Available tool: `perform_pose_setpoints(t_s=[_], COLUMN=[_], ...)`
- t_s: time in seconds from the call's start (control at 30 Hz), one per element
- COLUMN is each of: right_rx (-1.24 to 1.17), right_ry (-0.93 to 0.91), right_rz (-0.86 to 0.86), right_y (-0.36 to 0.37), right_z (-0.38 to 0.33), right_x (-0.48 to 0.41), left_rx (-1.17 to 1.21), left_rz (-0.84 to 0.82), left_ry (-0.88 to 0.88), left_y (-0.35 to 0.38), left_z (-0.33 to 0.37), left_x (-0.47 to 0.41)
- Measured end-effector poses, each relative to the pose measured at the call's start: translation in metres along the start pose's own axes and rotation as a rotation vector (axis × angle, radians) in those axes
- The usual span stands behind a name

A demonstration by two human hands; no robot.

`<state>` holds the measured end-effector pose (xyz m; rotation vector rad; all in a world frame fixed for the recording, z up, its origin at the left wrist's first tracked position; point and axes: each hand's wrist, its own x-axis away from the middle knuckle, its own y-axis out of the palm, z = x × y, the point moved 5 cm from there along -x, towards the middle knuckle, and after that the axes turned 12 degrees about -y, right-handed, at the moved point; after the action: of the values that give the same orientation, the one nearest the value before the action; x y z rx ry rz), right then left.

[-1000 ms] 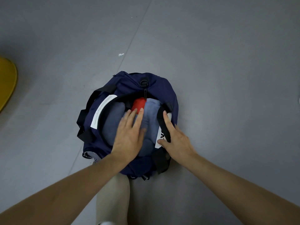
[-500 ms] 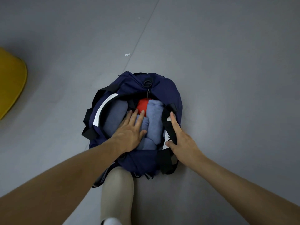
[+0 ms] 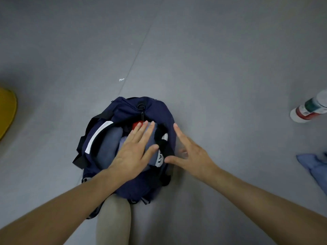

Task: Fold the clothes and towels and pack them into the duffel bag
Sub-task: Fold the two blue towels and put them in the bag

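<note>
Packing step: left hand (image 3: 136,152) presses flat on folded clothes (image 3: 109,144) inside duffel bag (image 3: 123,110); right hand (image 3: 191,156) spread, empty, beside its right rim; next, likely fetch blue cloth (image 3: 315,165) farther right.

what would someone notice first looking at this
A navy duffel bag sits open on the grey floor at centre, stuffed with rolled blue clothes and a red item at its far end. The left hand lies flat on the clothes, while the right hand is spread open by the bag's right rim. A loose blue cloth lies at the right edge.
</note>
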<state>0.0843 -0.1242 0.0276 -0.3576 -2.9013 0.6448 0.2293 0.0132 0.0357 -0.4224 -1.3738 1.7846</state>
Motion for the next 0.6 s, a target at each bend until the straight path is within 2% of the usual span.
perform_pose_setpoints(t_s=[0.13, 0.23, 0.33, 0.5, 0.6], right_rx=[0.049, 0.181, 0.212, 0.259, 0.456], right_ry=[0.027, 0.088, 0.237, 0.398, 0.457], right_rz=[0.010, 0.045, 0.197, 0.476, 0.571], right_y=[-0.069, -0.125, -0.166, -0.186, -0.193], right_z=[0.008, 0.038, 0.087, 0.173, 0.216], right_x=[0.056, 0.118, 0.190, 0.301, 0.348], left_rx=[0.206, 0.132, 0.008, -0.058, -0.087], left_rz=[-0.164, -0.292, -0.459, -0.473, -0.498], left_ry=[0.077, 0.178, 0.253, 0.362, 0.420], left_y=[-0.010, 0.015, 0.067, 0.162, 0.216], left_z=[0.084, 0.148, 0.211, 0.308, 0.371], left_x=[-0.002, 0.006, 0.016, 0.004, -0.004])
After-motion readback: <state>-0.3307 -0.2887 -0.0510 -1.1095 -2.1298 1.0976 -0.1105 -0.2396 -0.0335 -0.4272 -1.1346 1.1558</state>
